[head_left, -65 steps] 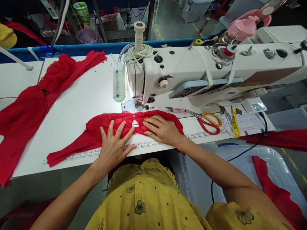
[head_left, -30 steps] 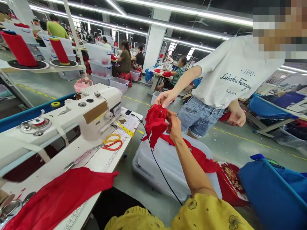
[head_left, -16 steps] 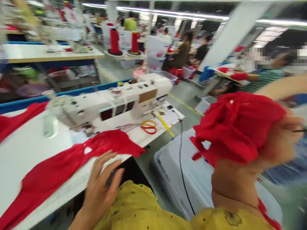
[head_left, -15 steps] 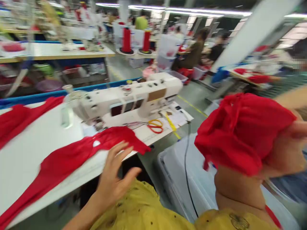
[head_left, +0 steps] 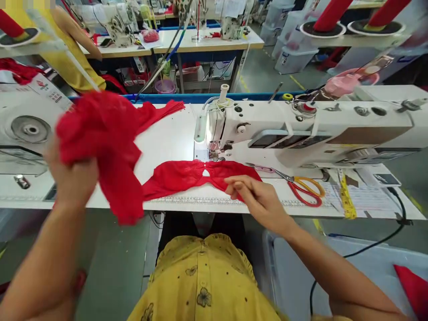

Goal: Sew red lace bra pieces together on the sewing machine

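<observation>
Currently | left hand (head_left: 74,182) clamped on crumpled red cloth (head_left: 109,133) | right hand (head_left: 259,198) curled, grip unclear

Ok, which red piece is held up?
The bunched cloth in the left hand; the flat garment lies on the table before the sewing machine, another piece at the clear bin.

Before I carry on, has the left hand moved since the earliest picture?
Yes, the left hand has moved leftward: from the red garment before the sewing machine to well left of that machine, gripping bunched red fabric.
</observation>
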A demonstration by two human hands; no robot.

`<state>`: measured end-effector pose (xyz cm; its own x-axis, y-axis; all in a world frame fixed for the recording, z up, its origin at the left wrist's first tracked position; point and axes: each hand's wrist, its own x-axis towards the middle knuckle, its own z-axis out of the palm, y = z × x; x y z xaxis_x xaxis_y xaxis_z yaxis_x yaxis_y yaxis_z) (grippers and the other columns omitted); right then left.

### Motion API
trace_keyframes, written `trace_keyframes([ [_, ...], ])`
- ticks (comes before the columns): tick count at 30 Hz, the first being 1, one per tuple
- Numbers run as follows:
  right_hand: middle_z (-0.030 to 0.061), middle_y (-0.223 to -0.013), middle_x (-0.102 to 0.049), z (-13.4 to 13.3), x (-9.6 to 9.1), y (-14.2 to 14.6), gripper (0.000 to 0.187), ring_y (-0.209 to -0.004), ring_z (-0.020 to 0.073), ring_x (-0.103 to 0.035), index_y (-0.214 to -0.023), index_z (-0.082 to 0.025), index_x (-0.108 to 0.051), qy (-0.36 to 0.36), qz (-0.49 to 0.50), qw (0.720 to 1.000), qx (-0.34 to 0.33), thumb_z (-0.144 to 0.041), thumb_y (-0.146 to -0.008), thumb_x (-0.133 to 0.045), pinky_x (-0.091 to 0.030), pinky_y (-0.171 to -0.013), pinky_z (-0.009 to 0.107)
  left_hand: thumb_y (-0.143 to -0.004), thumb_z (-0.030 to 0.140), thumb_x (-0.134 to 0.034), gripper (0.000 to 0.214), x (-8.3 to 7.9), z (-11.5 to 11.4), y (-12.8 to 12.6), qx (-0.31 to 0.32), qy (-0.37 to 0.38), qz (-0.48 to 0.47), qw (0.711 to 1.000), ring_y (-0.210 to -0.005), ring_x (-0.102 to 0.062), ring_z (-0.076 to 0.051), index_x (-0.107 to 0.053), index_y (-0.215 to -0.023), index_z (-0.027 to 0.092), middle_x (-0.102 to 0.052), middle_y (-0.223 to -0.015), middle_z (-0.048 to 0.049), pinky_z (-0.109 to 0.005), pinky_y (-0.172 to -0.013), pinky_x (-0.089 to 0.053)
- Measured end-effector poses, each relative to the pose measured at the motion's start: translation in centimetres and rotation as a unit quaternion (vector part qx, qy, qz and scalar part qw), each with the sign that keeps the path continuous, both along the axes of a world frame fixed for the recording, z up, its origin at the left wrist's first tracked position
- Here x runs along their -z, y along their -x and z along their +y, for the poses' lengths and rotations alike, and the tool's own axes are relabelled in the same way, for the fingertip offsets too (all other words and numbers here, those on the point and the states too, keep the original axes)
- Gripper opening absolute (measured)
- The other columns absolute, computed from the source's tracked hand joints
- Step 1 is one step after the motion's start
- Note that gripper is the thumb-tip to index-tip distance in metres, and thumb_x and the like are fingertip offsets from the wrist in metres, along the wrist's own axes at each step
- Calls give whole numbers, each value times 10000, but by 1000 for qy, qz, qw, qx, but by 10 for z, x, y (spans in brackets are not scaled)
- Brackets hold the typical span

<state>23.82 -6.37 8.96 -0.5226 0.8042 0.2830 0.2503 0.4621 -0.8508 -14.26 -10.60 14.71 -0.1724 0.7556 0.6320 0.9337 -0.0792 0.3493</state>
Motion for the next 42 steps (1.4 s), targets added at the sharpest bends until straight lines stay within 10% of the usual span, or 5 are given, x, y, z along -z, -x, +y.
trace_keyframes([
  [4, 59, -967, -735, 14, 51, 5, 240, -841, 167, -689, -1169, -197, -664, -120, -126, 984, 50, -212, -1027, -471, -559, -743, 302, -915, 430, -628, 759, 25, 24, 40, -119, 47, 78, 989, -1413, -343, -528, -343, -1543, 113, -451, -1527, -176, -846, -1108, -179],
  [13, 49, -1151, -744, 51, 82, 41, 251, -1060, 184, -651, -1115, -204, -702, -289, -239, 927, 26, -130, -1003, -490, -529, -678, 270, -1025, 219, -474, 271, 153, 48, -113, 321, 97, 20, 942, -1135, -664, -169, -628, -1249, 216, -704, -1218, -72, -331, -1011, -572],
  [25, 147, -1256, -677, 58, 90, 23, 510, -1139, 256, -593, -1255, -134, -645, -324, -290, 900, -13, -554, -980, -553, -421, -505, 270, -979, 453, -567, 605, 160, 51, -110, 292, 198, 68, 933, -1450, -399, -323, -406, -1481, 156, -503, -1494, -169, -565, -1209, -325],
  [34, 41, -814, -654, 54, 94, 37, 223, -799, 156, -538, -919, -196, -701, -374, -287, 882, 14, -213, -1013, -499, -325, -537, 291, -1000, 278, -491, 226, 152, 45, -143, 169, 98, 212, 958, -783, -566, -233, -683, -1024, 162, -635, -814, -80, -390, -683, -407],
  [42, 31, -821, -676, 55, 97, 28, 236, -758, 163, -520, -1015, -202, -711, -433, -287, 854, -40, -119, -999, -491, -349, -555, 311, -1028, 171, -387, 306, 157, 48, -132, 245, 130, 178, 944, -795, -583, -211, -687, -1037, 229, -684, -905, -76, -399, -709, -415],
])
